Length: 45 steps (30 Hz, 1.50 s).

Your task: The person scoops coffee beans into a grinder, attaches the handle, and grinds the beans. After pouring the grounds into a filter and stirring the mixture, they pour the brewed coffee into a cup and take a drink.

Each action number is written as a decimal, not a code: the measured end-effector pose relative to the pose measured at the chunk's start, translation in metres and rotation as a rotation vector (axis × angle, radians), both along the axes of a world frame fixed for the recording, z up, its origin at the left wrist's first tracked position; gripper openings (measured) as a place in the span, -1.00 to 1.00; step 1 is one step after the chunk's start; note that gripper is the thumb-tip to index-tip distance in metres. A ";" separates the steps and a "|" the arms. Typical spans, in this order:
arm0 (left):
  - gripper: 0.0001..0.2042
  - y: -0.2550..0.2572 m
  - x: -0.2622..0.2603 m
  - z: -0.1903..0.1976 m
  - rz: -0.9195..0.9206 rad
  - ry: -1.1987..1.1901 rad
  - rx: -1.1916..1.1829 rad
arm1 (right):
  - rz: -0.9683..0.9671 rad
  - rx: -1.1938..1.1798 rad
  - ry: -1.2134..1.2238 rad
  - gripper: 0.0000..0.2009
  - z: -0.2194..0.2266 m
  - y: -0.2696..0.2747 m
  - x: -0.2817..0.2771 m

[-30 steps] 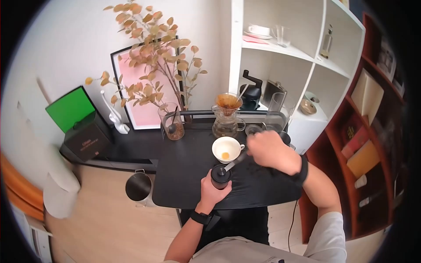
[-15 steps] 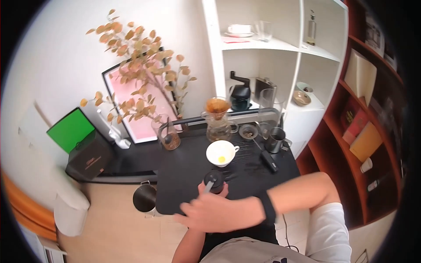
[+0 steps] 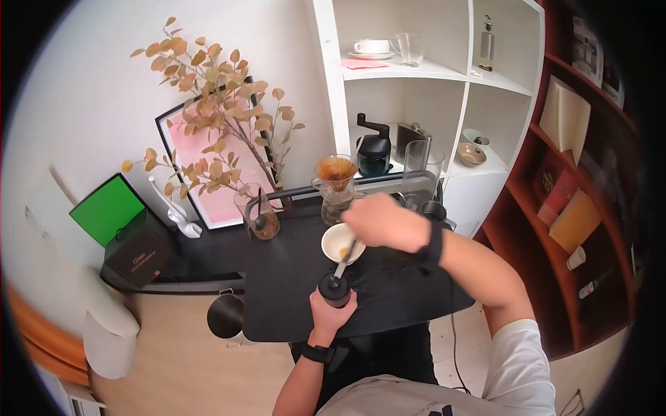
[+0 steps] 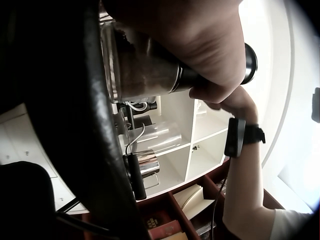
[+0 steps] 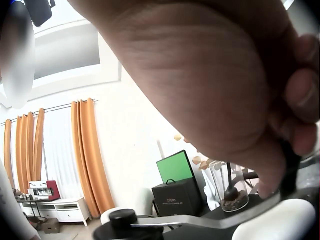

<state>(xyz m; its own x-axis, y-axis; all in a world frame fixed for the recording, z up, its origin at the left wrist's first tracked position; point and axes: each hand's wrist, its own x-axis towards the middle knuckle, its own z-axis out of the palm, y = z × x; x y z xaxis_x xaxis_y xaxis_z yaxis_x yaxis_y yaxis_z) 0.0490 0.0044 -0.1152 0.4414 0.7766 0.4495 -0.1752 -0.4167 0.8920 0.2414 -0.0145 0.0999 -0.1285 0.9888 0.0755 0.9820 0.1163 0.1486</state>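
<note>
In the head view my left hand [image 3: 331,315] grips a hand coffee grinder [image 3: 335,294] upright over the near part of the black table. Its clear lower chamber [image 4: 145,70] shows in the left wrist view with dark coffee inside. My right hand [image 3: 385,220] is curled round the dark knob [image 5: 289,172] at the end of the metal crank arm [image 5: 205,221]. That arm points away from the body, crossing over a white cup [image 3: 331,244] with a little yellowish liquid in it. Behind stands a glass server [image 3: 334,202] bearing a dripper with a brown filter [image 3: 336,170].
A glass jar [image 3: 265,225] of beans with a scoop stands back left on the table [image 3: 277,298]. A steel pitcher [image 4: 149,162] is at the right. A metal rail [image 3: 388,179] runs along the back, before white shelves [image 3: 409,75]. A bin [image 3: 226,315] stands left of the table.
My right hand has swung the crank round, from front right, across close to the body, then forward again over the cup. The left hand keeps its grip on the grinder; the head view has shifted.
</note>
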 end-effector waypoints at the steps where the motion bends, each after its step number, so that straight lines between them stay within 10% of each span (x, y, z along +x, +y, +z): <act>1: -0.87 0.001 0.000 -0.001 -0.004 0.016 -0.017 | -0.026 -0.101 -0.015 -0.81 0.007 -0.019 0.006; 8: -0.66 0.005 -0.001 -0.009 0.035 0.008 0.151 | 0.311 -0.628 0.107 -0.69 0.052 -0.119 -0.054; 16: -0.81 -0.005 -0.008 -0.018 -0.007 0.201 -0.213 | 0.679 0.111 0.074 -0.73 -0.021 -0.076 -0.146; 18: -0.69 -0.006 -0.012 -0.032 -0.183 -0.264 -1.012 | 0.728 0.127 0.167 -0.64 -0.026 -0.035 -0.149; 19: -0.69 -0.005 -0.013 -0.033 -0.184 -0.256 -1.011 | 0.725 0.131 0.125 -0.69 -0.026 -0.015 -0.146; 22: -0.51 0.001 -0.011 -0.008 -0.007 0.110 0.264 | 0.643 0.176 0.231 -0.78 -0.033 0.038 -0.123; 27: -0.88 -0.003 0.003 0.002 0.013 0.005 0.071 | 0.383 0.085 0.249 -0.72 -0.024 0.052 -0.073; 36: -0.68 0.002 0.004 -0.006 0.026 0.013 0.159 | -0.117 0.020 0.166 -0.63 -0.009 -0.011 0.005; 45: -0.65 -0.002 0.002 0.003 0.026 0.013 0.178 | 0.079 -0.402 0.109 -0.57 0.045 -0.134 -0.030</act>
